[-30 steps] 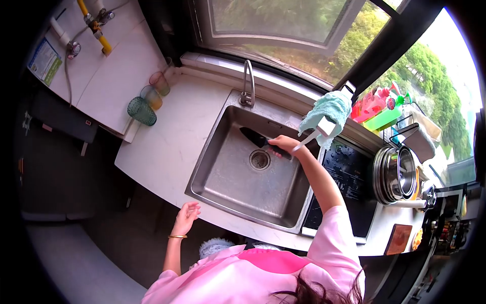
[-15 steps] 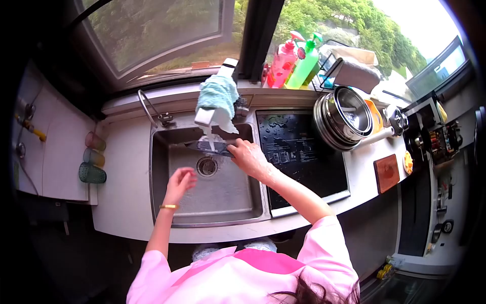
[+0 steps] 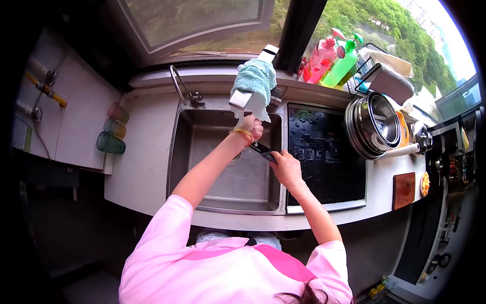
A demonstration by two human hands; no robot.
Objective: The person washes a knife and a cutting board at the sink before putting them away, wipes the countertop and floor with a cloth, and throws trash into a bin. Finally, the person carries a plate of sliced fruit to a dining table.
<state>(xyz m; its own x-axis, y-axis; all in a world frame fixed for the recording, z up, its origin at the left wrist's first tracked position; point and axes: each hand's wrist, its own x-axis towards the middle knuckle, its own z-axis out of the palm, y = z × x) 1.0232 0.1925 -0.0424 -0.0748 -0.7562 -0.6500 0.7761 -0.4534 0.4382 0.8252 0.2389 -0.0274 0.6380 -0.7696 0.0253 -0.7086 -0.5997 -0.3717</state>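
Observation:
My right hand [image 3: 287, 169] is closed around the black handle of a knife [image 3: 264, 151] over the right part of the sink [image 3: 238, 202]. The blade points left and mostly disappears behind my left wrist. Just under the tap spout [image 3: 240, 99], my left hand [image 3: 252, 126] has its fingers curled, close above the blade; whether anything is in them is hidden. Water falls from the spout onto this hand. A light teal cloth [image 3: 255, 81] is draped around the tap.
Right of the sink lies a black cooktop [image 3: 324, 162] with water drops. Beyond it are stacked metal bowls [image 3: 379, 121], a brown board [image 3: 403, 190] and pump bottles [image 3: 341, 66] on the sill. Coloured glasses [image 3: 110, 143] stand at left, near a thin curved faucet [image 3: 177, 83].
My left hand has moved up and right from over the sink to beneath the spout, its fingers curling. My right hand has drawn the knife slightly down and right. The view has shifted left.

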